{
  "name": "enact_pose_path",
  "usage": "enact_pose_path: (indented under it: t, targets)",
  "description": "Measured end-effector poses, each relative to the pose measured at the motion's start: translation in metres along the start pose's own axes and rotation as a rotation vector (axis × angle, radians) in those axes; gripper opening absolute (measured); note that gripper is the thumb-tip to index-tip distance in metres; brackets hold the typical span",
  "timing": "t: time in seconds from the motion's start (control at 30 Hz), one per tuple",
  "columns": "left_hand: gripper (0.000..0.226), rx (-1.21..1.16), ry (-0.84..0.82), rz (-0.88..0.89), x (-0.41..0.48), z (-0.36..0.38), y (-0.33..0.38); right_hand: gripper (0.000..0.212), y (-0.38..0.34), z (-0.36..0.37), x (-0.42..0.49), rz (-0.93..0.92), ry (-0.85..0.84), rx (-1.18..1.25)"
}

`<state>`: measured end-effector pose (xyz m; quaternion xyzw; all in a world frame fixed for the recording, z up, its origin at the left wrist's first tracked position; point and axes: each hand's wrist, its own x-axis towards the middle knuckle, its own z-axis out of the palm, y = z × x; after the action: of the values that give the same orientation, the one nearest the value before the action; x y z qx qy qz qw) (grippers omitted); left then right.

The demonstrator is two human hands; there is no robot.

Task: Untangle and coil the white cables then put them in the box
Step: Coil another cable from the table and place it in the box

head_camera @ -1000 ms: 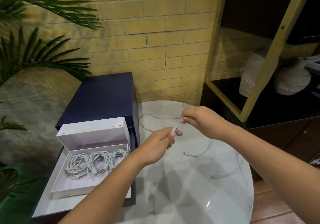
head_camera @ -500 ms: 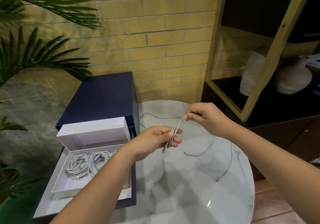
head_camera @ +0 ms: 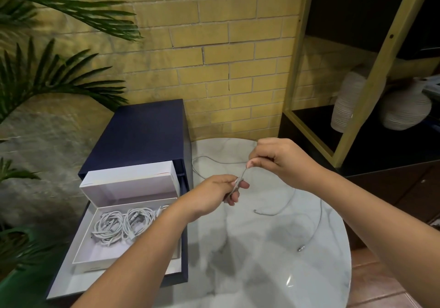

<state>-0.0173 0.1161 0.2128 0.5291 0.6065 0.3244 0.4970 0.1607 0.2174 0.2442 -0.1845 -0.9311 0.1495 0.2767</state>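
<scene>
While my left hand pinched the first folds of a white cable and my right hand pinched the strand above, its tail lay across the bench. I was mid-coil. Next, I judged, came winding in the slack, then the box.

coiled cables in box, left of table

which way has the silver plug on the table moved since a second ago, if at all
Yes. The silver plug of the white cable has slid slightly toward the marble table's near right edge, away from the fixed white box.
</scene>
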Motion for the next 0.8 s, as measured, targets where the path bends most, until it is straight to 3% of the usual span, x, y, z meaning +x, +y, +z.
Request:
enact_pose_path:
  t: [0.13, 0.3, 0.53, 0.8]
  targets:
    - [0.043, -0.157, 0.010, -0.003, 0.000, 0.005, 0.001, 0.014, 0.002, -0.001, -0.001, 0.022, -0.001, -0.001]
    - [0.039, -0.172, -0.018, 0.096, -0.005, 0.005, -0.002, 0.013, 0.012, 0.001, -0.003, 0.085, 0.012, 0.030]
    - [0.030, -0.254, -0.050, 0.143, -0.010, 0.007, 0.005, 0.049, 0.018, 0.008, -0.003, 0.218, 0.044, 0.090]
    - [0.034, -0.639, 0.090, 0.202, -0.006, 0.008, 0.013, 0.020, 0.023, 0.040, -0.014, 0.374, -0.031, 0.111]
